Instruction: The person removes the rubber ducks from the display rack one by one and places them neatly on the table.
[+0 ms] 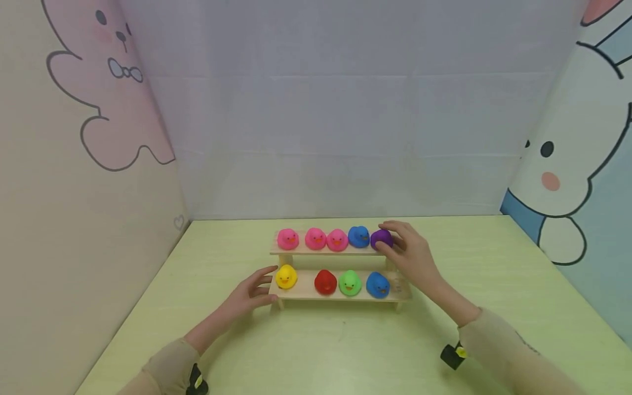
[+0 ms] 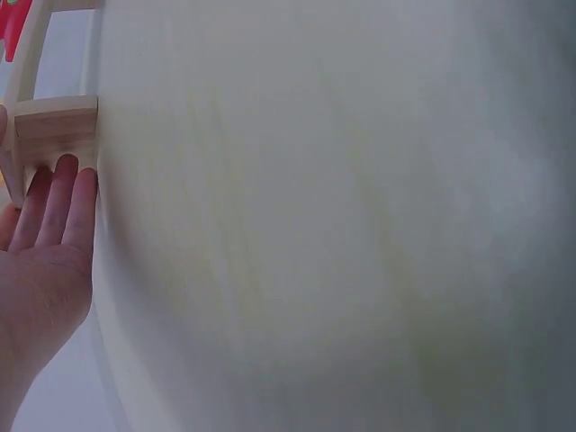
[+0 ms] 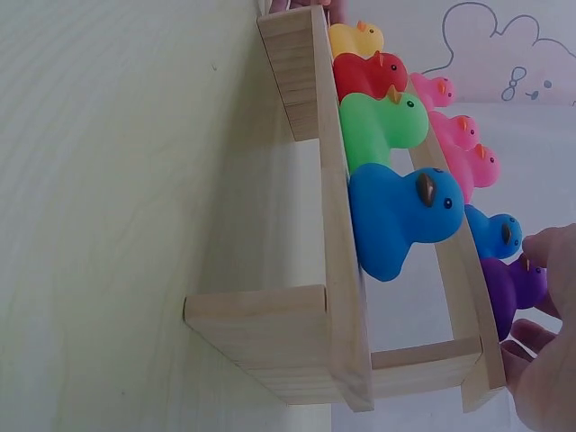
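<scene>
A two-tier wooden rack (image 1: 340, 298) bears small rubber ducks on both shelves. On the upper shelf's right end, my right hand (image 1: 412, 255) holds a purple rubber duck (image 1: 382, 237) between thumb and fingers; the right wrist view shows the purple duck (image 3: 513, 292) at the shelf. My left hand (image 1: 249, 293) is at the rack's left end, its fingers (image 2: 58, 202) straight and touching the wood by the leg (image 2: 58, 121). Closest to that hand sits a yellow duck (image 1: 286, 277). Left of the purple duck is a blue duck (image 1: 359, 237).
Three pink ducks (image 1: 316, 238) fill the upper shelf's left part. Along the lower shelf are a red duck (image 1: 325, 282), a green duck (image 1: 350, 283) and another blue duck (image 1: 377, 285). The rack stands on a pale table (image 1: 336, 351), with a curtain (image 1: 316, 120) behind.
</scene>
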Demonstrator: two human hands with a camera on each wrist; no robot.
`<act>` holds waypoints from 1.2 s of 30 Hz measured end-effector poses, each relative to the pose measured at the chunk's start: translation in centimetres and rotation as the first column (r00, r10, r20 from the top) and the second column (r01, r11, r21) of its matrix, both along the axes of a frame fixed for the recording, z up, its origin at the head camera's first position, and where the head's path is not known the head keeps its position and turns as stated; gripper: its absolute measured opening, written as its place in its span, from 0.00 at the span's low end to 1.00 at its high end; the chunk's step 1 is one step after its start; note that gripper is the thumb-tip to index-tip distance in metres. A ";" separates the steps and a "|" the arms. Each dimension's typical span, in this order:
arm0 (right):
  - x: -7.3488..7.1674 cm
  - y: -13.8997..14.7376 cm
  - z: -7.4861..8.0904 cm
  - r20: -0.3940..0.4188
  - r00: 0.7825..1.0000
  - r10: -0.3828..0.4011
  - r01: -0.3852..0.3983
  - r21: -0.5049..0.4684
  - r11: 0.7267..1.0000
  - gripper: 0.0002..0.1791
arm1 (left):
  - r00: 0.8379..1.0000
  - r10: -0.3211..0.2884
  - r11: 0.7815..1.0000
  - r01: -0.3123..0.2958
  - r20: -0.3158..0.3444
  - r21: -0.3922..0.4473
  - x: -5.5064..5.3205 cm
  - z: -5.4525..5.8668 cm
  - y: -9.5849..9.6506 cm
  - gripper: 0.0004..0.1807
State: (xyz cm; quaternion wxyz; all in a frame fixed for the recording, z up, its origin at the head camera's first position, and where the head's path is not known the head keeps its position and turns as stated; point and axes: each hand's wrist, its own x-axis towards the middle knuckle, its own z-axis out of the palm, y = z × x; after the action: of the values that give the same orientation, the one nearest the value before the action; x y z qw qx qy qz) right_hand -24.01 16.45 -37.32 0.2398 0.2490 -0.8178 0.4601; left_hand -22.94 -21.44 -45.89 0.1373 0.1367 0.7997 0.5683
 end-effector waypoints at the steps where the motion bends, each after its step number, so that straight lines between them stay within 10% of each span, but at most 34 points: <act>1: 0.4 -0.2 0.3 0.014 1.000 -0.005 0.005 -0.006 1.000 0.21 | 1.000 0.009 1.000 -0.009 0.016 0.009 0.0 0.0 0.0 0.39; 26: -1.0 1.1 -0.9 0.193 0.981 -0.016 0.015 0.008 1.000 0.23 | 0.994 0.064 0.989 -0.074 0.084 0.126 0.4 -1.6 -0.1 0.34; 36: -1.1 2.1 -0.7 0.278 0.955 0.098 -0.103 0.003 0.995 0.24 | 0.991 0.077 0.989 -0.090 0.107 0.119 0.3 -1.7 -0.1 0.34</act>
State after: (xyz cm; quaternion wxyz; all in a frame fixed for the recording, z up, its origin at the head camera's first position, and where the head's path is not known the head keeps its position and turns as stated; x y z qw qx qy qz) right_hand -25.16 18.56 -38.01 0.0968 0.2254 -0.8336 0.4949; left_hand -22.65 -21.54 -47.64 0.1456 0.0820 0.7600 0.6281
